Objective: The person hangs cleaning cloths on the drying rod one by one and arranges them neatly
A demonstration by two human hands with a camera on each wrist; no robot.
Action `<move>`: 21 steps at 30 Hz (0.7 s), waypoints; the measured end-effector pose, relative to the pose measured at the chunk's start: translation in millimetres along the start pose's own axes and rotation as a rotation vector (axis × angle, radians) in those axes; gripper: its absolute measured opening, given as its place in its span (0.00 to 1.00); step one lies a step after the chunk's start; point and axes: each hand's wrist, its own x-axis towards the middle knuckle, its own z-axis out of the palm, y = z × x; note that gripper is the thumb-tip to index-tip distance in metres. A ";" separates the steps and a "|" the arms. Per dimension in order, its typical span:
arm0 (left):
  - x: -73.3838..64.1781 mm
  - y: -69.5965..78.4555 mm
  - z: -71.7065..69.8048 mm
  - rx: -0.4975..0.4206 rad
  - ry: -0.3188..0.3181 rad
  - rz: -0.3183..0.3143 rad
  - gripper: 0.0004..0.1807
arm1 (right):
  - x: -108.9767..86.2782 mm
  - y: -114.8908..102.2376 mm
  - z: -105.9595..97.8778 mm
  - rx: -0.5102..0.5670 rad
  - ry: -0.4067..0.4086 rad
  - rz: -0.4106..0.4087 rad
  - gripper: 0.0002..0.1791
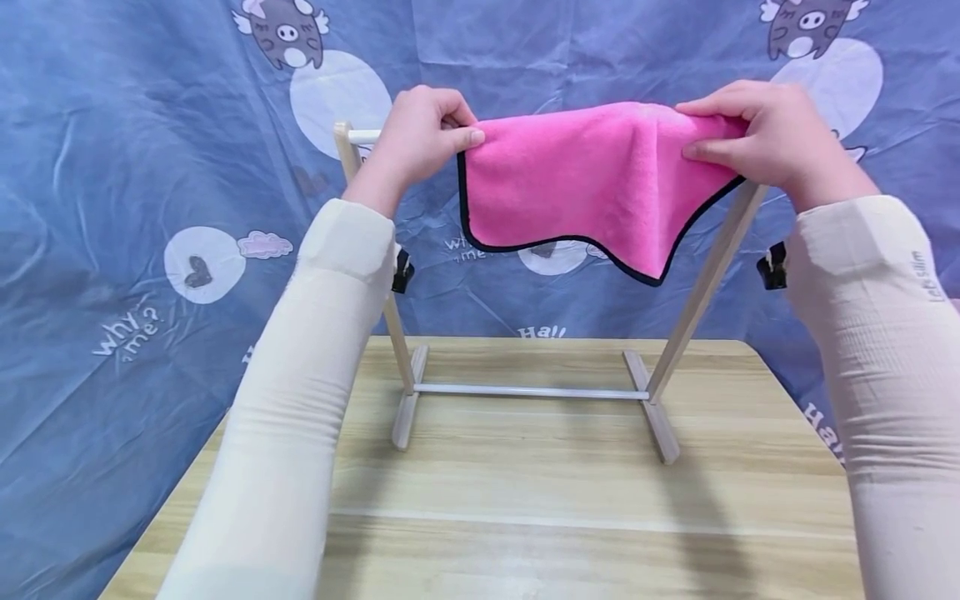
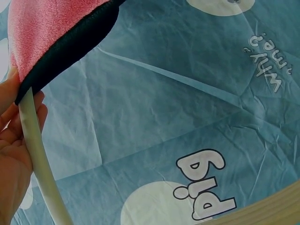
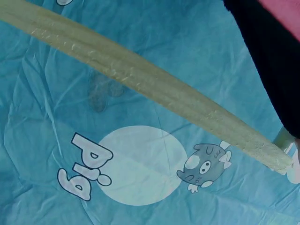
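Observation:
A pink cloth [image 1: 558,175] with black edging hangs over the top bar [image 1: 363,136] of a wooden rack [image 1: 705,287]. My left hand [image 1: 423,133] pinches the cloth's upper left corner at the bar. In the left wrist view, the thumb of that hand [image 2: 14,164] lies on the pink cloth [image 2: 51,23], with fingers behind the white bar [image 2: 40,154]. Near the rack's right upright, my right hand [image 1: 776,137] grips the cloth's upper right part between thumb and fingers. The right wrist view shows the cloth's black underside [image 3: 267,61] beside the wooden upright [image 3: 140,77]; the right hand's grip is hidden there.
The rack's feet [image 1: 408,417] stand on a light wooden table [image 1: 517,492], joined by a low white bar [image 1: 532,391]. Behind hangs a blue printed curtain [image 1: 150,400]. Black clips [image 1: 772,267] show beside both forearms.

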 end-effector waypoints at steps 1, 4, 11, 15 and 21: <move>0.0 -0.1 0.1 0.000 0.001 0.001 0.12 | -0.5 0.2 -0.2 -0.015 0.008 -0.007 0.24; 0.2 -0.5 0.5 -0.001 0.003 0.002 0.12 | -1.0 1.5 -2.6 0.033 -0.003 0.031 0.22; 0.1 -1.7 2.1 0.001 0.008 0.007 0.12 | 0.4 0.9 -4.5 0.117 0.020 0.083 0.15; 1.1 -1.8 2.1 -0.003 0.007 0.006 0.12 | 2.4 -2.8 -5.3 0.081 0.051 0.082 0.13; 1.7 -1.7 2.1 -0.008 -0.005 -0.004 0.12 | 4.7 -7.6 -6.0 -0.042 0.096 0.090 0.17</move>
